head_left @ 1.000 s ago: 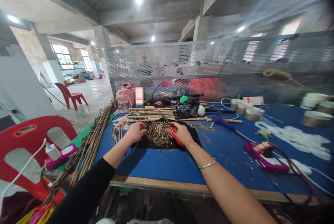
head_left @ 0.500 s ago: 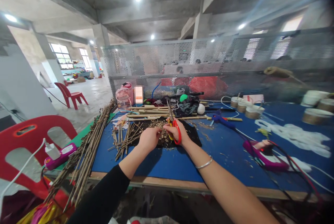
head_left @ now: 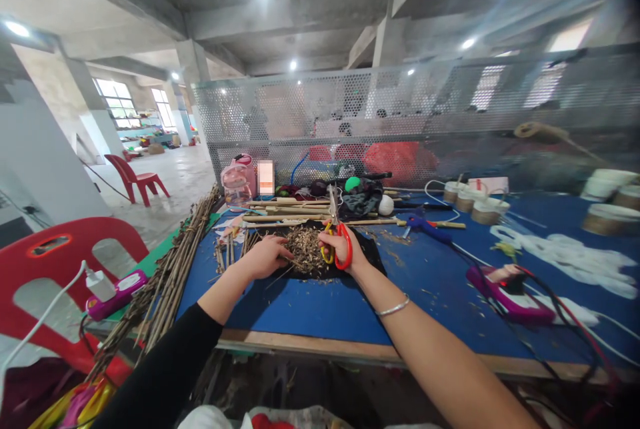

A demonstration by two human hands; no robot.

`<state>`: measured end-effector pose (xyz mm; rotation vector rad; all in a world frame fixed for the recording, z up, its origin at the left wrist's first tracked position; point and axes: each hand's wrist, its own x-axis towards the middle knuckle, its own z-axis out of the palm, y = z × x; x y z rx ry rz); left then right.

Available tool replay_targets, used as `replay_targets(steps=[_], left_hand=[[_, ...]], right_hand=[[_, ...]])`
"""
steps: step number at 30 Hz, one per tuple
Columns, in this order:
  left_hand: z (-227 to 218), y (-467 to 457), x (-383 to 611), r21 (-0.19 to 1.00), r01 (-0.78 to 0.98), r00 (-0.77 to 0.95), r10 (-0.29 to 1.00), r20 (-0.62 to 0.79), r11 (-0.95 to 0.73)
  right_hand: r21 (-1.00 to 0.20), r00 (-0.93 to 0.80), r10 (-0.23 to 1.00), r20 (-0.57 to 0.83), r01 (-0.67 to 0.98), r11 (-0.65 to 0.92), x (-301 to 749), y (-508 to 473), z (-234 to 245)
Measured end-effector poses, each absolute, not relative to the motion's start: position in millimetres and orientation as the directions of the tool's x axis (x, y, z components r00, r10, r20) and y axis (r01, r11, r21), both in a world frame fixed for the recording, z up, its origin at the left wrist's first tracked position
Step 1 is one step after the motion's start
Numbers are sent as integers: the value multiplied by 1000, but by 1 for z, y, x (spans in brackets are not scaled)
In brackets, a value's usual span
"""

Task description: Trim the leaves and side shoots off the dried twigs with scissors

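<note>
My right hand (head_left: 345, 249) is closed on red-and-yellow scissors (head_left: 336, 232) whose blades point up and away from me. It hovers over a pile of brown cuttings (head_left: 305, 250) lying on a black cloth (head_left: 370, 259) on the blue table (head_left: 320, 309). My left hand (head_left: 265, 257) rests at the left edge of the pile with fingers curled; it pinches a thin twig (head_left: 280, 274) that slants toward me. Short cut sticks (head_left: 230, 252) lie just left of that hand.
A long bundle of twigs (head_left: 175, 275) runs along the table's left edge beside a red chair (head_left: 55, 262). Bamboo rods (head_left: 290, 210), a pink bottle (head_left: 239, 183), blue pliers (head_left: 425, 225), a purple glue gun (head_left: 505, 289) with cables, white rolls (head_left: 480, 205) and a mesh screen (head_left: 400, 115) surround the cloth.
My left hand moved from the pile's left side in to the scissors, then back out to the left. The scissors turned from lying low on the cloth to blades pointing up.
</note>
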<state>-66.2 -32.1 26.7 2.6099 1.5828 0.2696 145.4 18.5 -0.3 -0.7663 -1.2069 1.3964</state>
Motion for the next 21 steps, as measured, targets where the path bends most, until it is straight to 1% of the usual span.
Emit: replay_targets(steps=[4, 7, 9, 12, 15, 17, 18, 19, 20, 21], left_hand=[[28, -35, -65, 70, 874, 457, 863, 214, -480], [34, -37, -71, 40, 885, 440, 861, 253, -464], [36, -39, -76, 25, 899, 419, 874, 246, -438], [35, -45, -84, -3, 923, 378, 905, 196, -384], [32, -49, -88, -6, 948, 314, 936, 161, -317], [31, -48, -86, 40, 959, 267, 938, 221, -282], [31, -47, -82, 97, 959, 231, 931, 284, -268], [32, -46, -77, 181, 949, 182, 920, 347, -256], [33, -43, -69, 290, 924, 121, 912, 393, -248], [35, -40, -60, 416, 878, 60, 917, 395, -236]], right_hand=[[-929, -184, 961, 207, -344, 134, 148, 20, 1], [-912, -128, 967, 220, -380, 157, 153, 24, 2], [-907, -109, 971, 214, -391, 156, 157, 28, 2], [-904, -94, 975, 202, -402, 149, 161, 32, 2], [-898, -75, 984, 161, -425, 114, 163, 35, 2], [-892, -89, 990, 114, -447, 62, 165, 36, 2], [-889, -110, 990, 88, -457, 28, 165, 37, 2], [-887, -141, 988, 64, -463, -9, 166, 36, 3], [-887, -178, 983, 43, -460, -44, 166, 36, 3], [-890, -217, 976, 26, -450, -76, 167, 34, 3]])
